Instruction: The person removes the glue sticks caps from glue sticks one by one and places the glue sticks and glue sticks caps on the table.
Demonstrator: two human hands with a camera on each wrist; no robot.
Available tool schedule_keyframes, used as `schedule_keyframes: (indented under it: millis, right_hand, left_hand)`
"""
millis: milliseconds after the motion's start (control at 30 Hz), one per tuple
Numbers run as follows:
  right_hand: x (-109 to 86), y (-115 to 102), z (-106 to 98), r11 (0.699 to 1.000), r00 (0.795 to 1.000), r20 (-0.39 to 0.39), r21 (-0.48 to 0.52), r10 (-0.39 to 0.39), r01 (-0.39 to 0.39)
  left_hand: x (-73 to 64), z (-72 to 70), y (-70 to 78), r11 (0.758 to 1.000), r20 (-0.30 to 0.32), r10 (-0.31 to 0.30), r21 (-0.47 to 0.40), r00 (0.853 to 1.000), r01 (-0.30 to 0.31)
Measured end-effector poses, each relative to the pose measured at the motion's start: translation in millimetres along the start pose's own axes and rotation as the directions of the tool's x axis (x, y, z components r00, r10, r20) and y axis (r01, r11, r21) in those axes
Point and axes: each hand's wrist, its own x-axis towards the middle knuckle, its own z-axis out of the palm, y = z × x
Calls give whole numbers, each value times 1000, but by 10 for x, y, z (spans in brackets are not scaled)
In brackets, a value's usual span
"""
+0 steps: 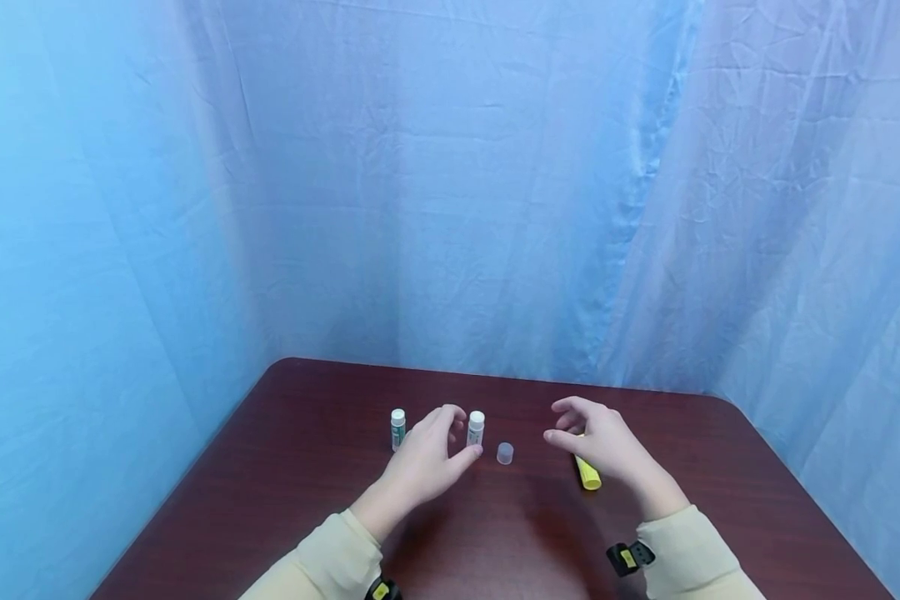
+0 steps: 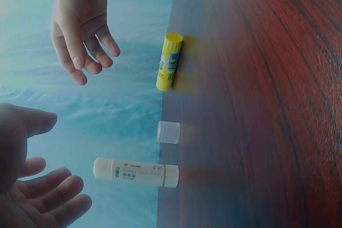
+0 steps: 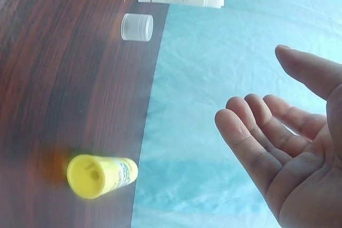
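A white glue stick (image 1: pixel 476 427) stands upright and uncapped on the table, its top bare in the left wrist view. My left hand (image 1: pixel 424 460) hovers just left of it, thumb and fingers spread apart with a gap to the stick. Beside the stick sits a small translucent cap (image 1: pixel 505 453). To the right, a yellow glue stick (image 1: pixel 588 475) lies on its side, partly hidden in the head view by my right hand (image 1: pixel 603 440). That hand hangs above it, fingers loosely bent and holding nothing, as the right wrist view shows.
Left of my left hand stands another small white stick with a green label (image 1: pixel 397 427), partly covered by that hand. The dark red wooden table (image 1: pixel 330 400) has rounded far corners. Blue curtains (image 1: pixel 495 208) hang behind it and along both sides.
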Motion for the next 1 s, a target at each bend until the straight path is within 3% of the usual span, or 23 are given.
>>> schedule_keyframes:
  millis: [467, 1000]
  right_hand:
    - [-6, 195, -142, 997, 997, -40, -29, 68, -70]
    - [-42, 358, -222, 984, 984, -16, 30, 178, -178]
  left_hand:
    - [21, 115, 42, 1000, 36, -1, -7, 999, 1]
    - [27, 236, 60, 1000, 40, 0, -21, 999, 1]
